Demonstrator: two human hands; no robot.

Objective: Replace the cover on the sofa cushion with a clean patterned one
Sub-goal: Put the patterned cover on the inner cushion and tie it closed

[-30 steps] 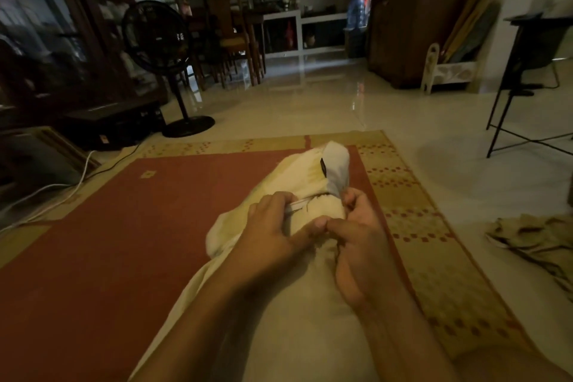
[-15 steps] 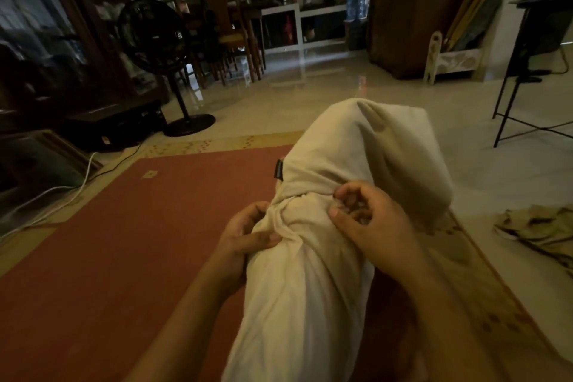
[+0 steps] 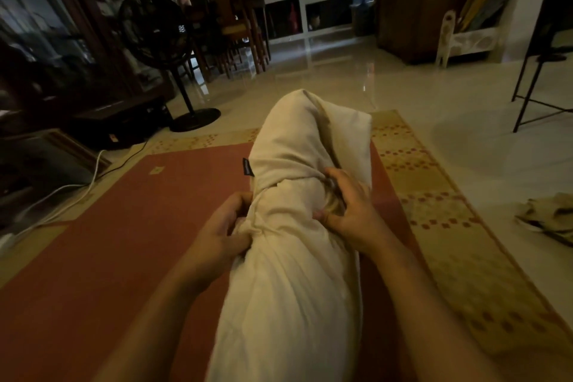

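Red rug (image 3: 130, 242) carries the sofa cushion (image 3: 294, 288) in its cream cover (image 3: 288, 139). Left hand (image 3: 223, 226) and right hand (image 3: 350, 208) fingers pinch bunched cover folds. Dark side tag (image 3: 248, 167) — writing too small to read.

Long cushion (image 3: 288, 288) lies lengthwise on red rug (image 3: 124, 242), pointing away from the camera. Cream cover (image 3: 297, 133) sits over its far end, edge bunched mid-length. Both hands are on that edge: left hand (image 3: 217, 232) grips the bunch on the left side, right hand (image 3: 350, 211) pinches a fold on the right. Black tag (image 3: 247, 167) on the cover's left seam. Standing fan (image 3: 155, 28) far left, crumpled cloth (image 3: 548, 214) on the floor at right.
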